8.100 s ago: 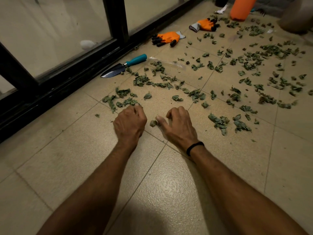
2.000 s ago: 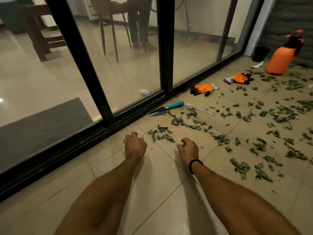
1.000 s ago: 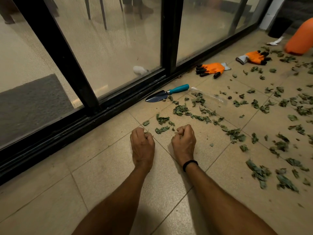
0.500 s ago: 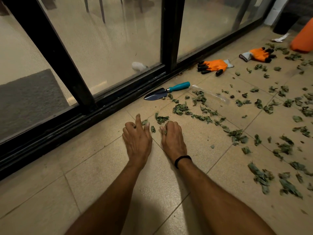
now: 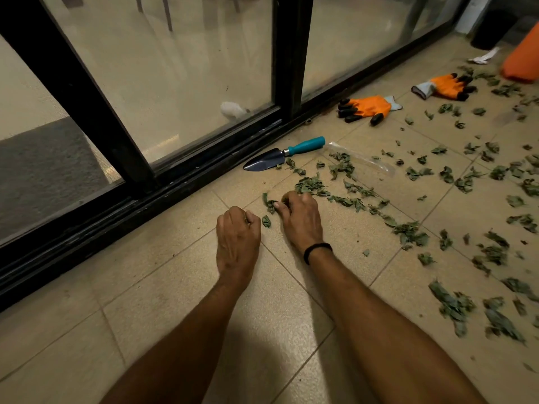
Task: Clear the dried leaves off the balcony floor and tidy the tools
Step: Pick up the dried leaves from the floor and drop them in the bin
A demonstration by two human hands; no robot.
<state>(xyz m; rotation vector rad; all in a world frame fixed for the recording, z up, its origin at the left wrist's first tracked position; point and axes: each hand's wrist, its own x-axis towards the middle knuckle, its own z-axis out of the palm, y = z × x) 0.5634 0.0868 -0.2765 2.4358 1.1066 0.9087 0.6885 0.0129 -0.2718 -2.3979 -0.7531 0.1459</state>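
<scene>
Dried green leaves (image 5: 309,185) lie scattered over the beige tiled floor, thickest to the right. My left hand (image 5: 237,237) is curled into a fist on the tile, with a dark sliver of leaf showing at the thumb. One loose leaf (image 5: 266,221) lies between my hands. My right hand (image 5: 300,220) has its fingers curled down over a small clump of leaves (image 5: 269,204) and pinches it. A trowel (image 5: 284,154) with a teal handle lies by the door track beyond my hands. Two orange gloves (image 5: 367,107) (image 5: 443,86) lie farther right.
A black-framed sliding glass door (image 5: 291,53) and its floor track (image 5: 175,182) run along the left. A clear plastic bag (image 5: 361,158) lies beside the trowel handle. An orange sprayer (image 5: 522,62) and a dark pot (image 5: 490,33) stand at the far right.
Half a second ago both hands lay flat with fingers spread on the leaves. Now the left has closed into a fist and the right has curled over a clump slightly farther forward.
</scene>
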